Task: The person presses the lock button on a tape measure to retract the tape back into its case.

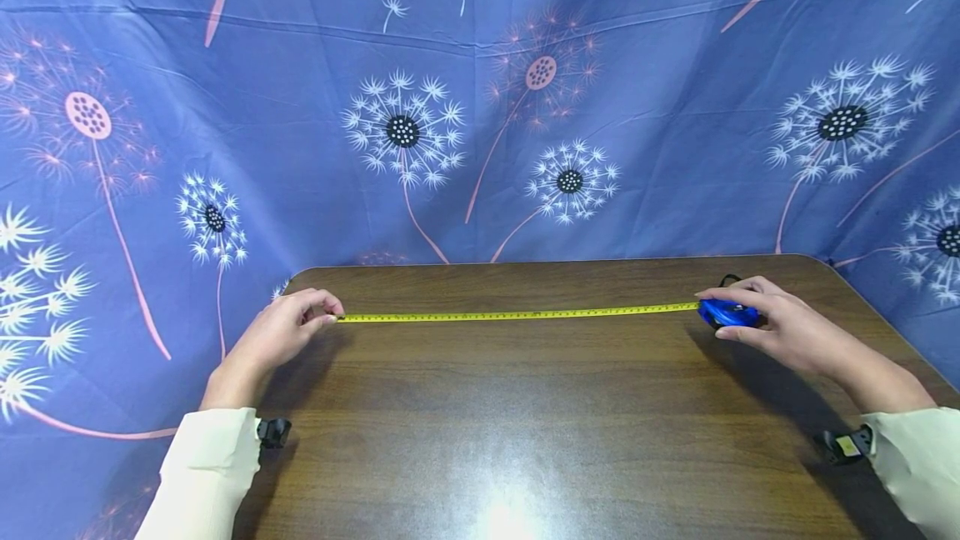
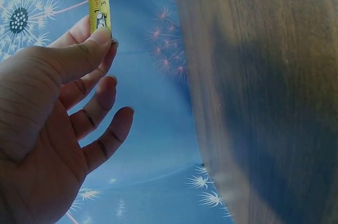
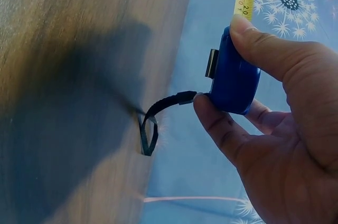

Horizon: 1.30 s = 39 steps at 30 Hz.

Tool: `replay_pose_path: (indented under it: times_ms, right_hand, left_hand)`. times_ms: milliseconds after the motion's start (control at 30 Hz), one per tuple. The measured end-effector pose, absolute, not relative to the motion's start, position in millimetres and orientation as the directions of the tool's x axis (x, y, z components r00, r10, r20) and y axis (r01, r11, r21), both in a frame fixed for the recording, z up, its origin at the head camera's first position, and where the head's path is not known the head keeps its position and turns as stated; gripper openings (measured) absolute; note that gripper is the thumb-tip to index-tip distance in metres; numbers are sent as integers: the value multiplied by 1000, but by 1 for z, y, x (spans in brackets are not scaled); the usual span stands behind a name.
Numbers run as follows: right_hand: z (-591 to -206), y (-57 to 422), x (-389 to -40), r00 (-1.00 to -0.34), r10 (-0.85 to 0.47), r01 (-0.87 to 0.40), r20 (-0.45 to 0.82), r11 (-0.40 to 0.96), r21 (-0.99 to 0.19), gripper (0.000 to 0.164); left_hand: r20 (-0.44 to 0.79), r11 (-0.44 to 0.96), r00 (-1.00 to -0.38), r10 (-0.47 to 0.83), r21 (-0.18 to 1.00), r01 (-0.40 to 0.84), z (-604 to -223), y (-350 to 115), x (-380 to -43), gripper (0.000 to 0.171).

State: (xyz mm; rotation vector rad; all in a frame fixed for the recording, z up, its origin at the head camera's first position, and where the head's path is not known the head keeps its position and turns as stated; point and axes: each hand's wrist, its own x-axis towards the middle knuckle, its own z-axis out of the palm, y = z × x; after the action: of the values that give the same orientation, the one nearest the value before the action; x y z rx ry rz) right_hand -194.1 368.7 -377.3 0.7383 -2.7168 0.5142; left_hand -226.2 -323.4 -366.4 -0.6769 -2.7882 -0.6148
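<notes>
A yellow tape blade (image 1: 517, 315) stretches nearly level above the table, between the two hands. At its left end, my left hand (image 1: 288, 327) pinches the tip between thumb and forefinger; the metal end hook (image 2: 101, 20) shows by the thumb in the left wrist view, the other fingers loosely bent. On the right, my right hand (image 1: 787, 323) grips the blue case of the tape measure (image 1: 727, 313). In the right wrist view the thumb lies by the blade's mouth, with numbers around 50 showing there. A black wrist strap (image 3: 169, 102) and a metal belt clip (image 3: 212, 63) hang off the case.
Beneath the hands is a brown wood-grain table (image 1: 420, 423) with rounded far corners, a bright glare near its front. Blue cloth with dandelion prints (image 1: 480, 107) hangs behind and at both sides. Shadows of the arms fall on the tabletop.
</notes>
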Motion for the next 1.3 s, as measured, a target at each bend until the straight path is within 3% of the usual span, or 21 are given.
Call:
replay_pose_path:
  times_ms: [1300]
  right_hand:
    - [-375, 356, -198, -827, -446, -543, 344, 791, -281, 57]
  left_hand:
    - [300, 798, -866, 400, 352, 490, -370, -316, -230, 15]
